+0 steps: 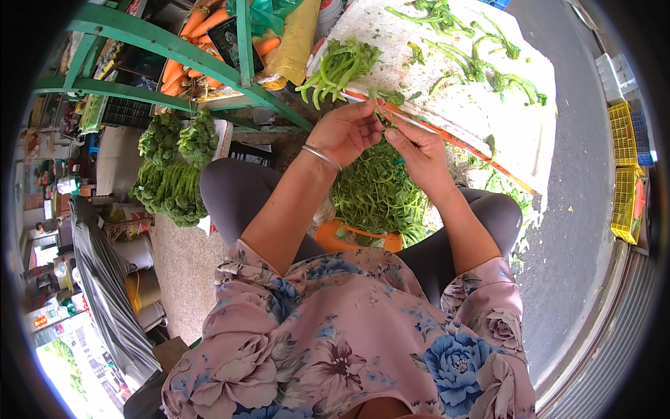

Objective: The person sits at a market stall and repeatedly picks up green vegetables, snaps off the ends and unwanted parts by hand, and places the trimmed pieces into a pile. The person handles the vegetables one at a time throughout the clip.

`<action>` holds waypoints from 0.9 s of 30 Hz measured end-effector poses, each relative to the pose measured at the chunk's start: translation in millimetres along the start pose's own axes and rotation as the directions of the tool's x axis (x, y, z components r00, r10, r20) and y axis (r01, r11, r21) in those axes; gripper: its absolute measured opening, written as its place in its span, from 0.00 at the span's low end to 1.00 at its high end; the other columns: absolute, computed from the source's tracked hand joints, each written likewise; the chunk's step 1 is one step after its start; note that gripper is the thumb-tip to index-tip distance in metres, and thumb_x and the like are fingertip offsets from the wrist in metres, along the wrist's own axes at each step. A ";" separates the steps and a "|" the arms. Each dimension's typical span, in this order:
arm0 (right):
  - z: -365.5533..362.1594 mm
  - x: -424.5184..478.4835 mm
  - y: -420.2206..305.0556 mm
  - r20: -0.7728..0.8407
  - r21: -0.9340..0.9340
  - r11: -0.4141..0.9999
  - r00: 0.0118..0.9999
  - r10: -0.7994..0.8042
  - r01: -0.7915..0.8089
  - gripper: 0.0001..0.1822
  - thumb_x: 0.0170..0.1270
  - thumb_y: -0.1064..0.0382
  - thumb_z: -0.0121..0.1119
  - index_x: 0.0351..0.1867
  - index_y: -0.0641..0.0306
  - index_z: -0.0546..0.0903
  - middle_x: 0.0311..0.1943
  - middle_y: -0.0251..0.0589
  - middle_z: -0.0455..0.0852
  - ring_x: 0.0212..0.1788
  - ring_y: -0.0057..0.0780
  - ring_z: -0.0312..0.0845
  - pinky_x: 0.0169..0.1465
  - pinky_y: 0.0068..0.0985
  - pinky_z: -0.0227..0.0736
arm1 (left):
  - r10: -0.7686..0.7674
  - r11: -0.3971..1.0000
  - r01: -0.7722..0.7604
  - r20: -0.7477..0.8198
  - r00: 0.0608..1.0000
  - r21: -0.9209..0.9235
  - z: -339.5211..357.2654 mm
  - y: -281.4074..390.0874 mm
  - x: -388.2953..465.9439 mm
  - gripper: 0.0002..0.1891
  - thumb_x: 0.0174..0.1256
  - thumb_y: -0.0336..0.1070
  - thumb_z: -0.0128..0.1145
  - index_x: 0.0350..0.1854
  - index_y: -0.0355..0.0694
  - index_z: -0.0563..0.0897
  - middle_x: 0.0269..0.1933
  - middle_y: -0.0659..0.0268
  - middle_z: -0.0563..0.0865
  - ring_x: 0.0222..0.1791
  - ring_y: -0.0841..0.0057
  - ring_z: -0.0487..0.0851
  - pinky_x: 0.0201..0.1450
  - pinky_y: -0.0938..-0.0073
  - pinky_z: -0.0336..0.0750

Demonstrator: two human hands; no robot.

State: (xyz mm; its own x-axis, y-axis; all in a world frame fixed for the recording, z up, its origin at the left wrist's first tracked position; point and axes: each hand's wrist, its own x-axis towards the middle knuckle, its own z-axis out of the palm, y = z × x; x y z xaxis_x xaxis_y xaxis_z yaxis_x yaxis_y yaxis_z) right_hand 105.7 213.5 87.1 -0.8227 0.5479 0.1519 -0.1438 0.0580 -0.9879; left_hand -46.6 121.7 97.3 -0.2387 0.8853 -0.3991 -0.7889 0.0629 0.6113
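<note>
My left hand (348, 131), with a silver bangle at its wrist, and my right hand (419, 149) meet over the near edge of a white foam board (403, 68). Between their fingertips is a small green vegetable piece (386, 119), partly hidden by the fingers. Just beyond my left hand lies a bunch of peeled green stems (340, 68) on the board's left corner. Loose leafy flowering stems (473, 60) are spread across the board's far part. Below my hands, between my knees, a heap of green trimmings (377, 194) rests above an orange container (330, 238).
A green metal frame (172, 44) stands at the upper left, before a box of carrots (209, 23). Bundled green vegetables (170, 188) lie on a low stand at left. Yellow crates (624, 136) stand across the grey pavement (570, 209) at right.
</note>
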 end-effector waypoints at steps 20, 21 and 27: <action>-37.6 9.5 -3.0 0.128 0.608 0.723 0.939 0.320 -0.329 0.14 0.68 0.59 0.52 0.49 0.62 0.81 0.16 0.20 0.65 0.16 0.09 0.52 0.19 0.15 0.47 | -0.172 0.968 0.153 0.082 0.982 0.200 -58.5 22.0 -72.5 0.25 0.68 0.36 0.53 0.63 0.31 0.65 0.29 0.72 0.81 0.27 0.83 0.81 0.30 0.77 0.79; -44.4 12.7 -14.8 0.029 0.594 0.763 0.955 0.297 -0.255 0.13 0.69 0.59 0.51 0.49 0.61 0.80 0.16 0.20 0.65 0.16 0.09 0.52 0.18 0.15 0.47 | -0.154 0.966 0.147 0.018 0.988 0.215 -64.3 20.6 -78.2 0.24 0.68 0.37 0.53 0.63 0.32 0.66 0.28 0.72 0.81 0.27 0.83 0.81 0.30 0.77 0.79; 4.8 -15.0 -9.9 0.269 -0.011 0.972 0.936 0.227 -0.233 0.22 0.67 0.59 0.55 0.62 0.54 0.73 0.26 0.25 0.77 0.22 0.11 0.64 0.32 0.14 0.66 | -0.071 0.977 0.108 -0.202 0.977 0.184 -70.8 12.6 -79.1 0.22 0.69 0.39 0.52 0.62 0.35 0.69 0.30 0.70 0.81 0.29 0.78 0.82 0.34 0.77 0.79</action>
State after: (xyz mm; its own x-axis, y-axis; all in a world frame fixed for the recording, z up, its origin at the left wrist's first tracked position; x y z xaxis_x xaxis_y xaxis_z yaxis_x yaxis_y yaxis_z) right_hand 116.8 200.7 94.7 -0.9506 0.3014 -0.0741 0.0581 -0.0619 -0.9964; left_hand -77.8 19.8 88.2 -0.2918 0.7675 -0.5709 -0.6927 0.2420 0.6794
